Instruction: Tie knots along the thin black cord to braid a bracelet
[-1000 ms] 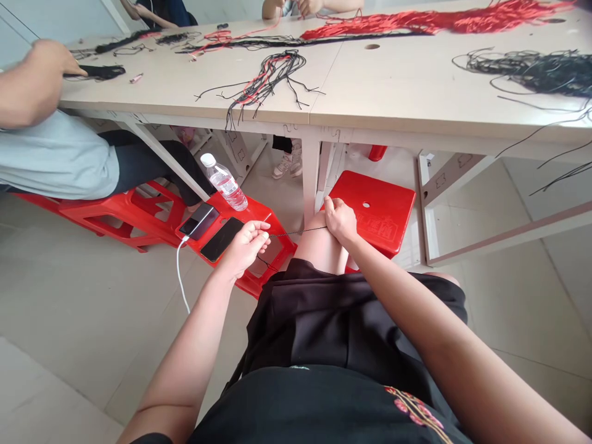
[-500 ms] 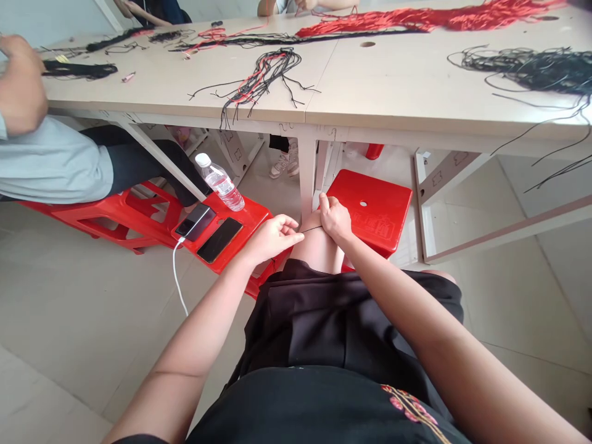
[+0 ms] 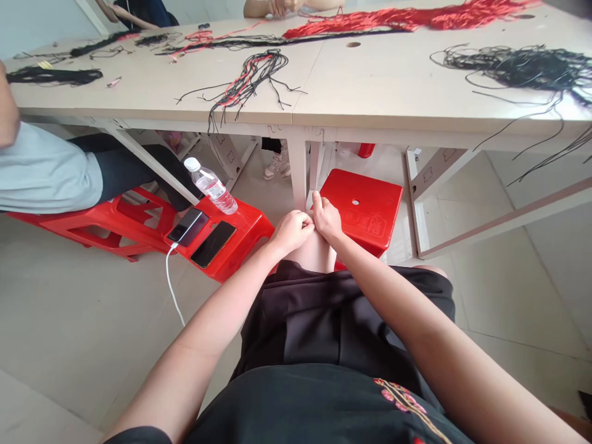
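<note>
Your curled left hand [image 3: 293, 231] and loosely folded right hand [image 3: 327, 217] meet at your bare knee [image 3: 315, 254], what they hold hidden, in seemingly fine fingerwork calling for steadiness, with loose, thin black-and-red cords [image 3: 251, 77] ahead on the pale table [image 3: 393, 80].

Pale table [image 3: 370, 80], red stools [image 3: 382, 194], tiled floor [image 3: 115, 320]

My left hand [image 3: 293, 232] and right hand [image 3: 328, 219], both curled, meet at my bare knee [image 3: 317, 254]; any contents hidden. Beyond, black cords [image 3: 531, 66] and red cords [image 3: 402, 20] lie on the table [image 3: 370, 80].
</note>
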`<state>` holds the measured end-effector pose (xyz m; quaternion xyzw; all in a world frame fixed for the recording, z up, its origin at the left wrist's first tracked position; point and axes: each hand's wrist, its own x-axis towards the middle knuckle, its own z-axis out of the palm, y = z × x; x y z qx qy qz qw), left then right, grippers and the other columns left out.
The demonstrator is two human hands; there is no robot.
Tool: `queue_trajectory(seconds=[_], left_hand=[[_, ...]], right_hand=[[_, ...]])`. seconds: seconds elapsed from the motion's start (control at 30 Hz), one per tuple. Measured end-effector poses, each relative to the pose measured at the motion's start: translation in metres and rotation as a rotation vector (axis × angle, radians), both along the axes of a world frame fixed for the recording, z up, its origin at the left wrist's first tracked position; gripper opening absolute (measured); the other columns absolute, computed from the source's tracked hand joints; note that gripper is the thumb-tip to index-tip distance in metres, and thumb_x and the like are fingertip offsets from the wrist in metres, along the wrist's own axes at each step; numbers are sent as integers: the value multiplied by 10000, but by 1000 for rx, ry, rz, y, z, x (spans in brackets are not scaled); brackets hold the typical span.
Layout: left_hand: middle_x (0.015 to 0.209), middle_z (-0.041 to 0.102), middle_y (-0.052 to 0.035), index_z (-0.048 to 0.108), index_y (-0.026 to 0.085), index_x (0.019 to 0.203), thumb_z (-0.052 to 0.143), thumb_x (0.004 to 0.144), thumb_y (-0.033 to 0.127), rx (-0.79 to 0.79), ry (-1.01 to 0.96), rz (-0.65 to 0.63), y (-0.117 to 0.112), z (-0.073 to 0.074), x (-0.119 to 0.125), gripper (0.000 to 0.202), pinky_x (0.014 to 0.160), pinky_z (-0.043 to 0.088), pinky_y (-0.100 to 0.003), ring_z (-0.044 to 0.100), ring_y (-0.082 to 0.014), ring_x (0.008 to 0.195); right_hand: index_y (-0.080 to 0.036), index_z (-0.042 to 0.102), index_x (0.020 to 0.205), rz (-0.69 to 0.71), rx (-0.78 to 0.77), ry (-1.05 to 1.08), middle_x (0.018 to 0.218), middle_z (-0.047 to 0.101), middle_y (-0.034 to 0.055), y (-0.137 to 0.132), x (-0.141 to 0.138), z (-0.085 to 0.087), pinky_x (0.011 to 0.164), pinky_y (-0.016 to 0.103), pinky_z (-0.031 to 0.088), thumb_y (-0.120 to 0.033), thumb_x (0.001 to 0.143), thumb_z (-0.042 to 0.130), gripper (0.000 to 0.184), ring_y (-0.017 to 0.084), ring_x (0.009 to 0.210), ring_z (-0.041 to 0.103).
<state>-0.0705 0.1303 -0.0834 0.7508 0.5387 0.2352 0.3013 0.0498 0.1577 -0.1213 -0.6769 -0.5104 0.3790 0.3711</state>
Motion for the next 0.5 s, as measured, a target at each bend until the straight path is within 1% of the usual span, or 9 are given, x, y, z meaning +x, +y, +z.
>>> queue_trajectory(seconds=[0.1, 0.13, 0.17, 0.23, 0.3, 0.33, 0.37, 0.43, 0.5], left_hand=[[632, 549, -3, 578, 163, 564, 561, 733, 217, -63, -79, 10, 1, 2, -1, 178, 635, 381, -267, 493, -138, 628], [633, 559, 0, 586, 162, 591, 559, 740, 244, -86, -111, 22, 1, 3, -2, 172, 627, 383, -262, 495, -135, 625], [639, 570, 2, 595, 161, 622, 558, 745, 270, -110, -143, 36, 0, 5, -2, 169, 620, 384, -257, 496, -131, 623], [652, 582, 9, 608, 163, 681, 564, 747, 323, -155, -206, 62, 0, 10, 0, 179, 599, 382, -246, 491, -120, 609], [644, 573, 17, 610, 166, 714, 573, 741, 356, -193, -259, 84, 1, 17, 4, 195, 567, 366, -234, 470, -106, 581], [636, 562, 20, 609, 166, 717, 576, 738, 363, -210, -284, 91, 3, 22, 6, 201, 551, 355, -228, 456, -98, 568], [624, 548, 22, 606, 165, 716, 576, 738, 369, -229, -307, 93, 4, 27, 10, 208, 533, 341, -222, 439, -91, 553], [604, 515, 24, 595, 156, 706, 577, 732, 381, -273, -353, 82, 9, 37, 17, 227, 496, 311, -209, 406, -78, 528], [573, 467, 33, 588, 150, 720, 590, 712, 416, -330, -396, 50, 16, 49, 24, 266, 450, 262, -199, 362, -68, 495]], right_hand=[[-159, 609, 981, 29, 65, 133, 1058, 672, 111, -5, 9, 4, 920, 347, 447, -555, 926, 134, 621, 220, 1040, 608], [-150, 597, 1028, 36, 98, 173, 1097, 662, 111, -8, 14, 6, 920, 322, 451, -524, 933, 135, 602, 199, 1055, 603], [-144, 580, 1072, 44, 133, 207, 1134, 650, 111, -13, 19, 9, 919, 304, 455, -503, 935, 168, 564, 184, 1071, 597], [-150, 557, 1123, 89, 204, 259, 1158, 643, 99, -25, 28, 15, 910, 288, 466, -484, 904, 335, 457, 174, 1076, 597], [-170, 586, 1094, 180, 263, 291, 1080, 683, 70, -37, 34, 23, 865, 279, 495, -459, 838, 497, 396, 173, 1005, 634], [-173, 612, 1054, 224, 287, 294, 1023, 703, 60, -41, 37, 27, 830, 278, 512, -446, 817, 537, 369, 175, 953, 653], [-171, 635, 1012, 256, 312, 287, 967, 717, 57, -44, 39, 32, 788, 278, 527, -435, 814, 546, 342, 176, 897, 669], [-161, 657, 967, 276, 369, 242, 873, 727, 61, -46, 45, 42, 703, 280, 540, -413, 831, 532, 312, 178, 797, 680], [-164, 669, 923, 265, 441, 171, 845, 725, 64, -42, 51, 55, 677, 280, 534, -373, 841, 534, 262, 180, 772, 675]])
